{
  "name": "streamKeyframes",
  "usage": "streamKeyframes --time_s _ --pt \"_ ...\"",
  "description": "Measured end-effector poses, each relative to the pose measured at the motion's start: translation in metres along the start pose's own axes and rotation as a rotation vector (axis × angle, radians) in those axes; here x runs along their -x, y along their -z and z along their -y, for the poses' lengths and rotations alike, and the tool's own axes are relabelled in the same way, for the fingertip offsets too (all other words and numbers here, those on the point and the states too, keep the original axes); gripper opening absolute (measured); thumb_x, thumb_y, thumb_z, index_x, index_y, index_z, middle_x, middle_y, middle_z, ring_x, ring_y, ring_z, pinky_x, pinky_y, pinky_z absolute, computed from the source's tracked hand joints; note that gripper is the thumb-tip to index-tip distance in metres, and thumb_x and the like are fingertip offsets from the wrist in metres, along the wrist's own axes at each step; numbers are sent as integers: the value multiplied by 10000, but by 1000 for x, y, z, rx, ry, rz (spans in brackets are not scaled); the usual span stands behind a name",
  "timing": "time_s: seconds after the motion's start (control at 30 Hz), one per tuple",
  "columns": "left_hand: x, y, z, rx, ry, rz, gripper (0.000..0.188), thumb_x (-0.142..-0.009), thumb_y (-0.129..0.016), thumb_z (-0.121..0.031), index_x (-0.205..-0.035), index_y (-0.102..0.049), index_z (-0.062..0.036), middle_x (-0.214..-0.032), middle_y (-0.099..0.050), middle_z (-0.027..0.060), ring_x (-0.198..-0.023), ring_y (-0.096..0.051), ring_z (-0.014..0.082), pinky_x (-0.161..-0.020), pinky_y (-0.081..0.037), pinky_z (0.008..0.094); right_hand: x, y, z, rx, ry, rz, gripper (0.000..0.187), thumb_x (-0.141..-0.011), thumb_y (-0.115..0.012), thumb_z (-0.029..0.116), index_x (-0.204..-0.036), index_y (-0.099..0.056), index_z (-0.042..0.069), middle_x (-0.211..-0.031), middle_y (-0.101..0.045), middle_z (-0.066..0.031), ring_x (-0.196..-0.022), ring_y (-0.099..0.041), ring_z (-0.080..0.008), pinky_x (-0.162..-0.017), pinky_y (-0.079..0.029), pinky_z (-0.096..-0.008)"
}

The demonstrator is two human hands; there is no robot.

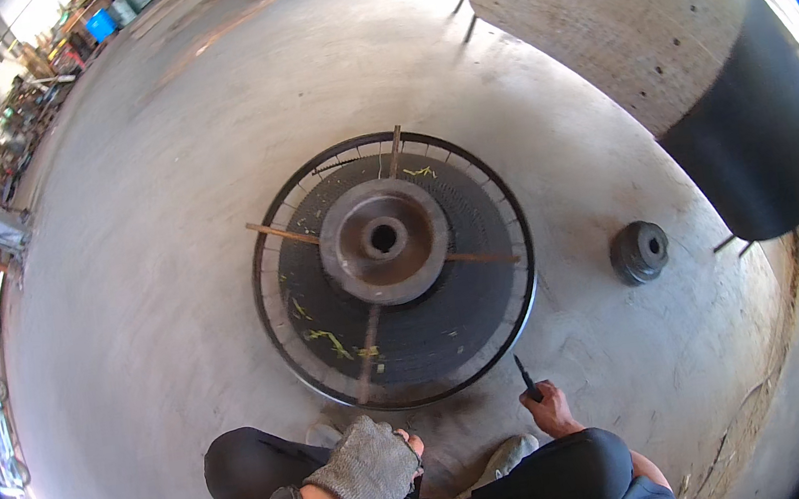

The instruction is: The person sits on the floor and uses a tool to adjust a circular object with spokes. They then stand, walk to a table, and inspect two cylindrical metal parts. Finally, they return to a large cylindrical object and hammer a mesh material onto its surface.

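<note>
My left hand point(368, 469), in a grey knit fingerless glove, is closed over my lap; what its fingers hold, if anything, is hidden. My right hand point(553, 410) grips a slim black pointed tool point(529, 381) whose exact kind I cannot make out, its tip pointing up toward the wheel. In front of me on the floor lies a large wheel-like ring point(531, 267) around a dark disc point(311, 307) with yellow-green scraps on it. A round metal hub point(353, 281) with a central bore rests in the middle. Several rusty bars point(367, 340) spread outward from it.
To the right, a dark cylindrical metal part point(634, 255) with a bore sits on the concrete floor point(156, 241). A wooden-topped table point(621, 13) with a black end point(767, 130) stands at upper right. Cluttered shelves point(17, 138) line the left. My shoe point(508, 458) is near the ring.
</note>
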State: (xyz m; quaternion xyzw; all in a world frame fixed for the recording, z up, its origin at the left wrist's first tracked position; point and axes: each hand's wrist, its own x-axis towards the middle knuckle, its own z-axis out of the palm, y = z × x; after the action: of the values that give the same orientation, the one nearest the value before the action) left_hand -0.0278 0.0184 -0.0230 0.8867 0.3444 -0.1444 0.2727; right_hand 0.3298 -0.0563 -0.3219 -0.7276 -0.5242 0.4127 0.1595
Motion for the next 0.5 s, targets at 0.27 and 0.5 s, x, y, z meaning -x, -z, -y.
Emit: streamKeyframes --time_s 0.27,0.5 --pt "1 5 -4 -53 -65 -12 343 -912 -585 -296 -1103 -607 -12 -844 -665 127 -796 -688 282 -697 -506 460 -19 111 59 137 192 -527 207 -742 -614 -17 -896 -741 37 -941 -620 -177 -860 -624 -372 -771 -498 -427" --pt "13 2 -4 -53 -76 -16 339 -916 -573 -287 -1108 -605 -10 -855 -670 127 -797 -688 279 -704 -506 459 -70 168 177 361 589 -569 256 -666 -586 -76 -891 -688 -11 -1085 -628 -162 -1031 -594 -372 -906 -478 -435"
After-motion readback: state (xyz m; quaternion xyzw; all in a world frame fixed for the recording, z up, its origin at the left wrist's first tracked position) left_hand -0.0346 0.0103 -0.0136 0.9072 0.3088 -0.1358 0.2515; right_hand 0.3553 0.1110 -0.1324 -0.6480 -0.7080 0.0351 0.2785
